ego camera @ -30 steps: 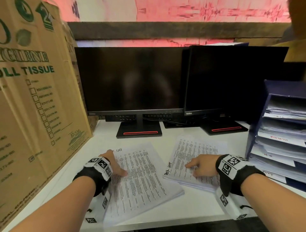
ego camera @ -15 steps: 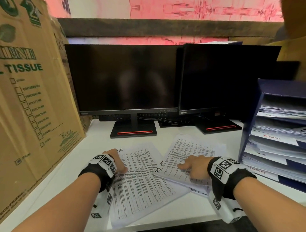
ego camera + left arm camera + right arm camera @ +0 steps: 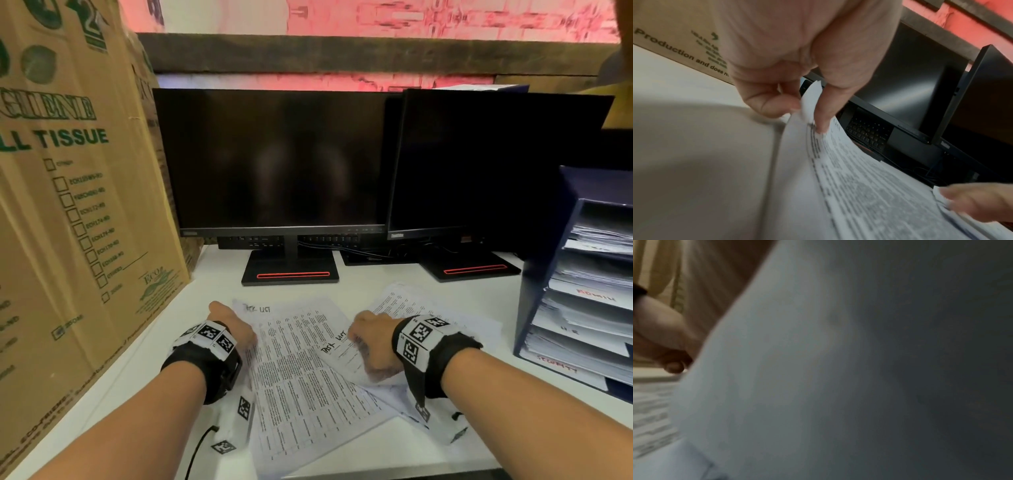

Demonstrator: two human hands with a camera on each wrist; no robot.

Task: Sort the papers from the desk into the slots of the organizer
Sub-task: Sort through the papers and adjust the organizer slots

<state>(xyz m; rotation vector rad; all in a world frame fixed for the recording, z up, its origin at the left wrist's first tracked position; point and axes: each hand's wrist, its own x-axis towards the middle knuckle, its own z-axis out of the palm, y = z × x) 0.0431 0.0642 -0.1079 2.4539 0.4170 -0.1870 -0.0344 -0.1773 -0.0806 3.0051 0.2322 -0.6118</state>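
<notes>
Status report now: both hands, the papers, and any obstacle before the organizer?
Left hand pinches left paper stack corner. Right hand grips right paper stack, overlapping the left. Organizer slots already hold papers; path clear.

Head view is exposing fine: desk [image 3: 219, 274] reading bright white, both monitors [image 3: 281, 161] going near-black with faint reflections, wall above blowing out pink with blocky artifacts. Wide lens is bowing the cardboard box [image 3: 68, 205] at the frame edge. My left wrist view is smearing: printed sheet [image 3: 869, 186] blurring toward the bottom, my left hand [image 3: 797, 65] too close for focus, soft shadow falling on the desk beneath it. Right wrist view is going dim, grainy, almost wholly covered by out-of-focus paper [image 3: 797, 369].
</notes>
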